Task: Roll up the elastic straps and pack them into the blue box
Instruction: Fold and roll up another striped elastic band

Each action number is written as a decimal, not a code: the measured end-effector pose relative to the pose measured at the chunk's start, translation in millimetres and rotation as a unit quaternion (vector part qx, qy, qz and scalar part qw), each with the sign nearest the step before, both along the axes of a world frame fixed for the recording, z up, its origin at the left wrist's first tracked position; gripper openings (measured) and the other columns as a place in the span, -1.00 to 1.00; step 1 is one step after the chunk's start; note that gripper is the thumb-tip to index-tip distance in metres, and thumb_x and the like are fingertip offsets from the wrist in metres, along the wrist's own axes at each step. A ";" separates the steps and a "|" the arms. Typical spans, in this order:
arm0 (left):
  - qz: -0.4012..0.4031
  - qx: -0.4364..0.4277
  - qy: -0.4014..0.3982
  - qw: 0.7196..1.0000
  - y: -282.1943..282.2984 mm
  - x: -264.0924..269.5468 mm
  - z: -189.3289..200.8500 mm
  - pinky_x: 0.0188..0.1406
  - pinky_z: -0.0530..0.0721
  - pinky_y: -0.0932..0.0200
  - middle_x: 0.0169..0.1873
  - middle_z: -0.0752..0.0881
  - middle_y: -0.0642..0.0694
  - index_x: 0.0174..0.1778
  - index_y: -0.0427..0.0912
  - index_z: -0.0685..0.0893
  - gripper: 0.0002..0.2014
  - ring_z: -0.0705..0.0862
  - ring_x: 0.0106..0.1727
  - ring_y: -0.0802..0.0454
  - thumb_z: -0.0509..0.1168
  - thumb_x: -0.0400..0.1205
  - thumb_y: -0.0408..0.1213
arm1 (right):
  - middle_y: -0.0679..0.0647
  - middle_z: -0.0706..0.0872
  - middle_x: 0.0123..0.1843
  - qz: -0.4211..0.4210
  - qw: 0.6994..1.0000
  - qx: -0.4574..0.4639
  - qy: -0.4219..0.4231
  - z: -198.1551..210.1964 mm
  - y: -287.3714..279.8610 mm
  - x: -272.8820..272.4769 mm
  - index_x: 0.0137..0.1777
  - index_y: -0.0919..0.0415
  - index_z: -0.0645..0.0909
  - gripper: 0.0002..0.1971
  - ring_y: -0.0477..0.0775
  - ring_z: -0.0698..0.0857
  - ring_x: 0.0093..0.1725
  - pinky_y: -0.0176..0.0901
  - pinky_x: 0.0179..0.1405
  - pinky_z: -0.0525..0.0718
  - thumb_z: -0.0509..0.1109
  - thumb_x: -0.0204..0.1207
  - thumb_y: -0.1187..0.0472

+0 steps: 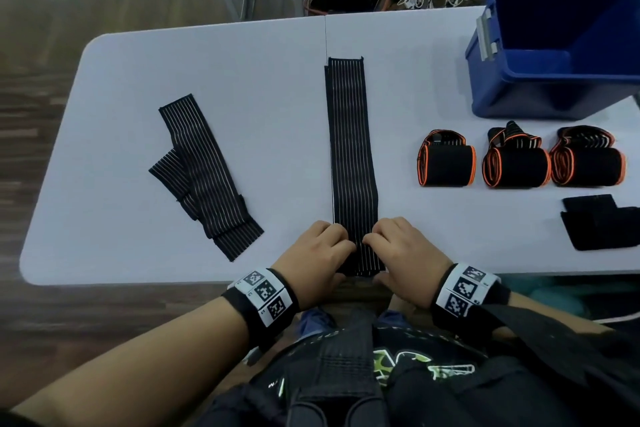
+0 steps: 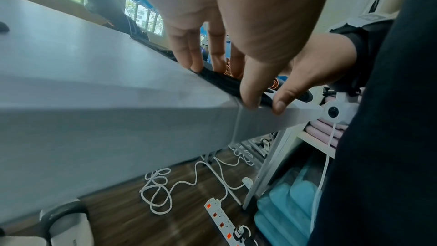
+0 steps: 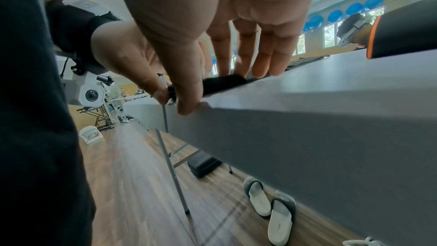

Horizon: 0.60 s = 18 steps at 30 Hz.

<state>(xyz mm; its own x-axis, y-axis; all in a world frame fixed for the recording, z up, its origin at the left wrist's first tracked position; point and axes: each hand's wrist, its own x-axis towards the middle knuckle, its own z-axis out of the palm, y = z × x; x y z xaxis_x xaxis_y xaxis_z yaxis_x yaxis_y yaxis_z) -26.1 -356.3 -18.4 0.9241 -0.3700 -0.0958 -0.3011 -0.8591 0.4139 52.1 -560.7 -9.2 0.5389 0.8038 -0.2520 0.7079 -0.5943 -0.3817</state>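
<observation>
A long black striped elastic strap [image 1: 349, 149] lies straight down the middle of the white table [image 1: 270, 80]. Its near end sits at the table's front edge. My left hand [image 1: 341, 248] pinches the left side of that end, and my right hand [image 1: 372, 243] pinches the right side. In the left wrist view the thumb [image 2: 250, 96] and fingers [image 2: 189, 59] hold the strap end [image 2: 227, 81]. The right wrist view shows a small thick fold of strap [image 3: 224, 82] under the right hand's fingers [image 3: 262, 63]. The blue box [image 1: 512, 94] stands open at the far right.
A second striped strap [image 1: 204, 177] lies folded on the left. Three rolled orange-edged straps [image 1: 446, 163] [image 1: 517, 165] [image 1: 588, 163] sit in a row before the box, a flat black piece [image 1: 602, 227] nearer. Cables and a power strip [image 2: 220, 218] lie on the floor, slippers [image 3: 279, 218] beneath the table.
</observation>
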 end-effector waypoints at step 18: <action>0.284 -0.153 0.073 0.944 -5.3 13.3 13.0 0.06 0.70 0.21 -0.05 0.76 0.11 0.23 -0.01 0.66 -0.74 0.74 -0.13 0.18 0.40 0.63 -0.19 | -0.12 0.71 -0.12 -0.260 0.947 0.101 0.157 4.1 2.4 14.4 0.29 0.06 0.46 -0.58 -0.02 0.72 -0.09 -0.07 0.01 0.69 0.54 0.51 0.20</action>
<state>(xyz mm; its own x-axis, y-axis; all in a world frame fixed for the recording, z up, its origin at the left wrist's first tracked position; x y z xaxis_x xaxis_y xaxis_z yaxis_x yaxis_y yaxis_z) -12.8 -361.6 -5.4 0.9668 0.1499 -0.2070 0.2517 -0.6979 0.6705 66.5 -558.3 -5.1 0.7989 0.4999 -0.3344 0.1726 -0.7232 -0.6687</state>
